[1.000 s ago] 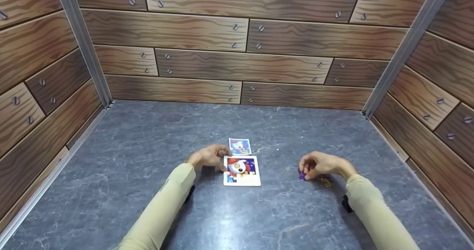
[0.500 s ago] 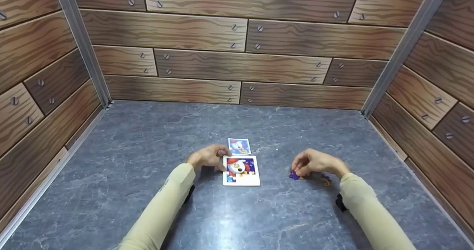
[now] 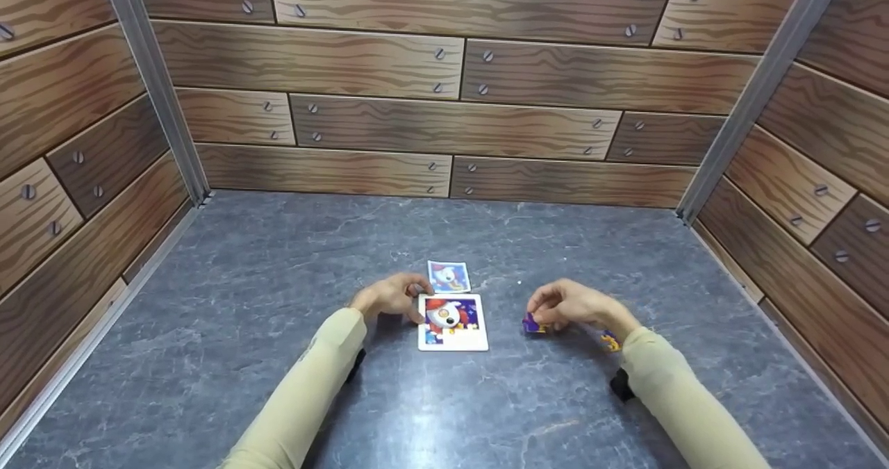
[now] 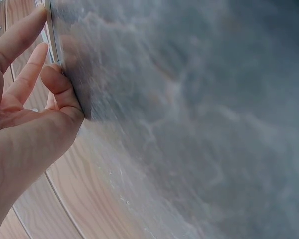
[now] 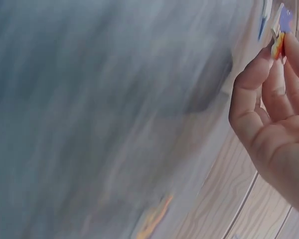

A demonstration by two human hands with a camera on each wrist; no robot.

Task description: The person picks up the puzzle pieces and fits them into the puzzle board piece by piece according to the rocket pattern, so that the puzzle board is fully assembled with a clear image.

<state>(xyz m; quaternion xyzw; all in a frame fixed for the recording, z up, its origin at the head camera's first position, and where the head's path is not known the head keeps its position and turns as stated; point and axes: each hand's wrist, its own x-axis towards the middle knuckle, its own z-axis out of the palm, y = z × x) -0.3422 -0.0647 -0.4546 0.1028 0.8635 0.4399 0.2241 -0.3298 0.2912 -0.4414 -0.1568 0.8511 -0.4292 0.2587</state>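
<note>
In the head view a white-framed puzzle board (image 3: 453,342) lies flat, partly filled with a white and red cartoon figure; its lower right is bare white. My left hand (image 3: 394,295) rests at the board's upper left, index finger at the top corner and thumb at the left edge. My right hand (image 3: 573,303) pinches a purple and orange puzzle piece (image 5: 285,21) between thumb and fingers, just above the table and right of the board. Another yellow and purple puzzle piece (image 3: 610,341) lies on the table beside my right wrist.
A small picture card (image 3: 449,276) with a similar figure lies just behind the board. Wood-patterned walls (image 3: 444,121) enclose the dark grey marbled table (image 3: 312,233) at the back and both sides.
My right hand has moved left toward the board, carrying the pinched puzzle piece and leaving the other piece behind on the table. My left hand has stayed in place at the board.
</note>
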